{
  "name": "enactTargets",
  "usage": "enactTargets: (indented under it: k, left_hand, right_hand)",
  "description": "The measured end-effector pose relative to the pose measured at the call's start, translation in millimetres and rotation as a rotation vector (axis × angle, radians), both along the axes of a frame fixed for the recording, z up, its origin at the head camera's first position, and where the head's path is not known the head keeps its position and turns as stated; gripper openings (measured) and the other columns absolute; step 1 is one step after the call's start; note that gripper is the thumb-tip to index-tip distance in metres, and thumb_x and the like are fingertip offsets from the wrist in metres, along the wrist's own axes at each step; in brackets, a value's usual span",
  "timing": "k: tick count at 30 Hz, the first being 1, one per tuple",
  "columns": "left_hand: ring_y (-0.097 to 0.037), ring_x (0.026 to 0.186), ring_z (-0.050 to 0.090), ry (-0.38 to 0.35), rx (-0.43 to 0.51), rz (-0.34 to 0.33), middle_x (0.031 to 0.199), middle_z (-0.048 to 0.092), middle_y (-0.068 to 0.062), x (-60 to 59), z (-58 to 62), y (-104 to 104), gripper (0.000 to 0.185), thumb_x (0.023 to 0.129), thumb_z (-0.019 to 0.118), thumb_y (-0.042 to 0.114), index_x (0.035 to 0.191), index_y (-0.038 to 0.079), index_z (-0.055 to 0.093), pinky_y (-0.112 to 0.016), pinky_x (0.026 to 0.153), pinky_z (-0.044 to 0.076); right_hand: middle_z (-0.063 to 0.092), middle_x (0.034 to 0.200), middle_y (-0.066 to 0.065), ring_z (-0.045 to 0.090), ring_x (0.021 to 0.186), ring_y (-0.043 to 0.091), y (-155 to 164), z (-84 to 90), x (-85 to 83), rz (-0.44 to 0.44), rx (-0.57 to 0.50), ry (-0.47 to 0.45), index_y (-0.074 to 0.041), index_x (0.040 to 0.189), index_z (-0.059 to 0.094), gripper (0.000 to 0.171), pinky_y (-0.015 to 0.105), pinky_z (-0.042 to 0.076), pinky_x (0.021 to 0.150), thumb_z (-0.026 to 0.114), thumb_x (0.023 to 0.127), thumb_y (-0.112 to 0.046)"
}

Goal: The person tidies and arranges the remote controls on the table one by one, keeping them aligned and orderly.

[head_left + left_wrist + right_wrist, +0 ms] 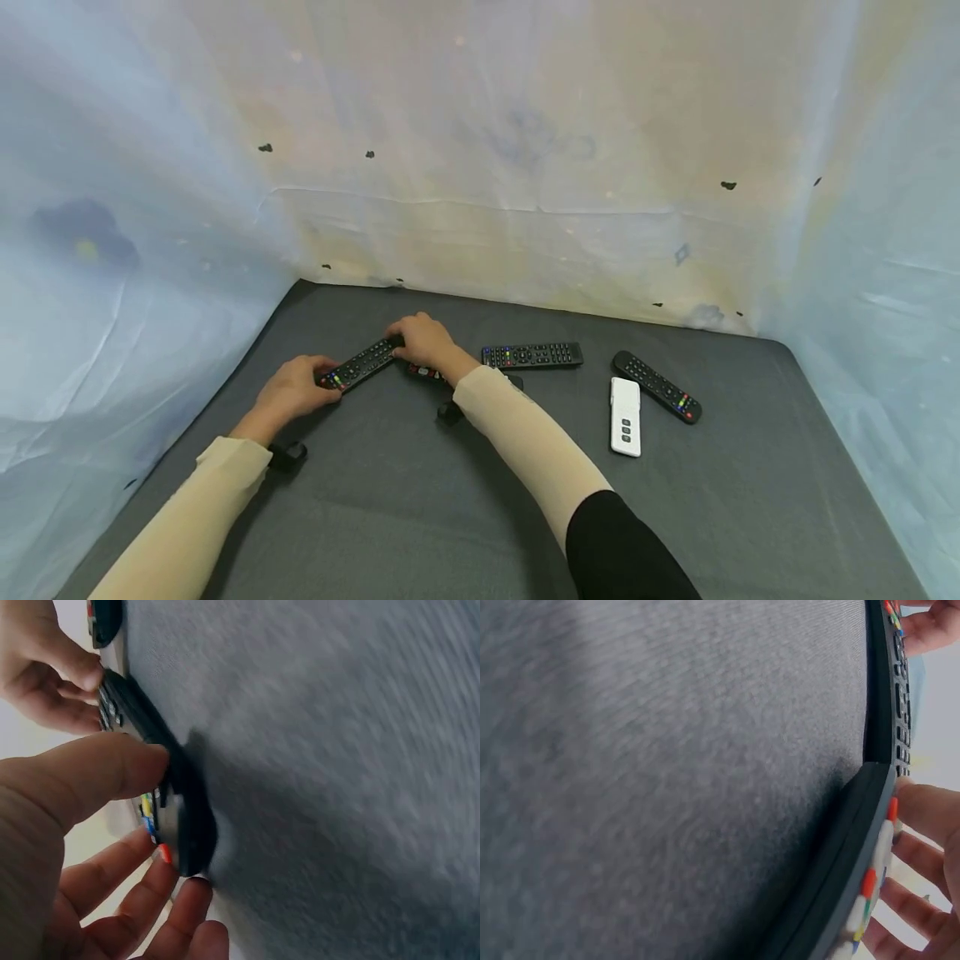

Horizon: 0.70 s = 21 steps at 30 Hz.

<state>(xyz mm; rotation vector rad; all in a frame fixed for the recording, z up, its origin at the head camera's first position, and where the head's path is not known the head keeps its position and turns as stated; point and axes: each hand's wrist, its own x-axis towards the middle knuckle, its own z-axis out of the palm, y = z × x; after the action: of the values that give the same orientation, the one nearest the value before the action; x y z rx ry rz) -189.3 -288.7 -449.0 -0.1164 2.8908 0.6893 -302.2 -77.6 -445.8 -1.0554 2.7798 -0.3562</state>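
Observation:
A long black remote (362, 364) lies slanted on the grey mat (420, 517), held at both ends. My left hand (322, 385) pinches its near end, the one with coloured buttons, with the thumb (112, 769) on top and the fingers (172, 900) underneath. My right hand (401, 342) curls over the far end. In the left wrist view that remote (154, 787) runs up to the right hand (52, 675). A second black remote (426, 372) lies partly hidden under my right wrist and fills the near edge of the right wrist view (847, 892).
To the right lie a black remote (532, 356) set crosswise, another black remote (657, 387) set diagonally, and a white remote (626, 416). Pale sheeting walls (525, 167) close the mat at the back and on both sides.

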Motion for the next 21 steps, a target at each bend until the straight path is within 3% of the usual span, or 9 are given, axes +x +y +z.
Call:
enactTargets:
  k: [9,21]
  left_hand:
    - [-0.042,0.112,0.054,0.008,-0.016,0.034,0.13,0.055,-0.025,-6.6,-9.0,-14,0.054,0.087,0.068,0.035,0.131,0.007,0.058,-0.056,0.087,0.046]
    - [-0.046,0.12,0.049,0.039,-0.003,0.025,0.131,0.054,-0.027,-24.9,-13.5,-20,0.053,0.092,0.063,0.034,0.134,0.004,0.054,-0.06,0.094,0.042]
  right_hand:
    - [0.064,0.126,-0.006,0.057,0.112,0.019,6,-1.3,-1.7,0.027,0.014,0.01,-0.03,0.125,0.064,0.033,0.034,0.052,0.083,0.065,0.092,-0.033]
    - [0.066,0.119,-0.005,0.058,0.107,0.015,11,-4.7,1.0,0.064,-0.005,0.004,-0.024,0.122,0.066,0.034,0.033,0.051,0.086,0.067,0.091,-0.036]
